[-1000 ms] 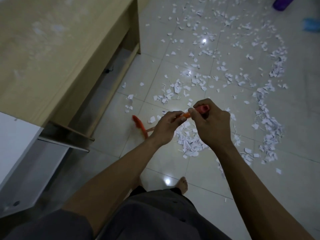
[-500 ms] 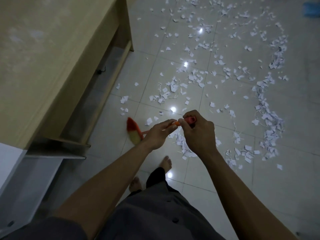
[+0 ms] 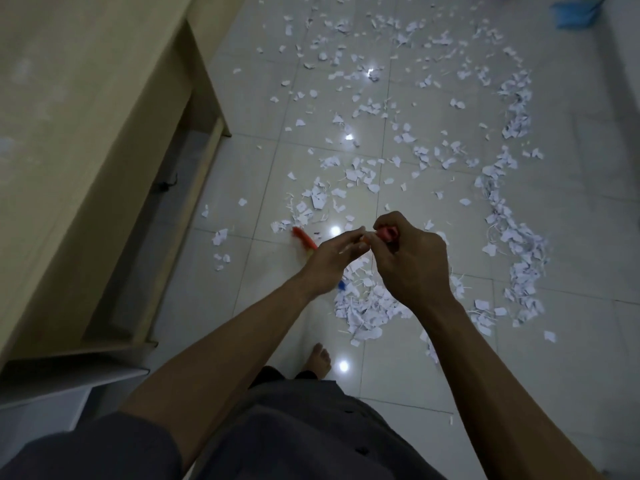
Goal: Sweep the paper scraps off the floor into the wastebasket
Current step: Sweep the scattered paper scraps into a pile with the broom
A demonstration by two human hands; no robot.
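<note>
The person wears a dark grey shirt [image 3: 304,427] of loose, creased cloth, with a small dark button [image 3: 362,451] on its front. Its short sleeve [image 3: 86,445] covers the upper arm. The forearms are bare down to the left grip [image 3: 332,261] and right grip [image 3: 412,265]. Lower down show a dark trouser leg [image 3: 270,374] and a bare foot [image 3: 318,362].

A light wooden desk [image 3: 86,116] occupies the left side. A white cabinet [image 3: 45,407] stands just beside its near end. A small dark object [image 3: 166,183] lies in the desk's recess, too dim to identify.
</note>
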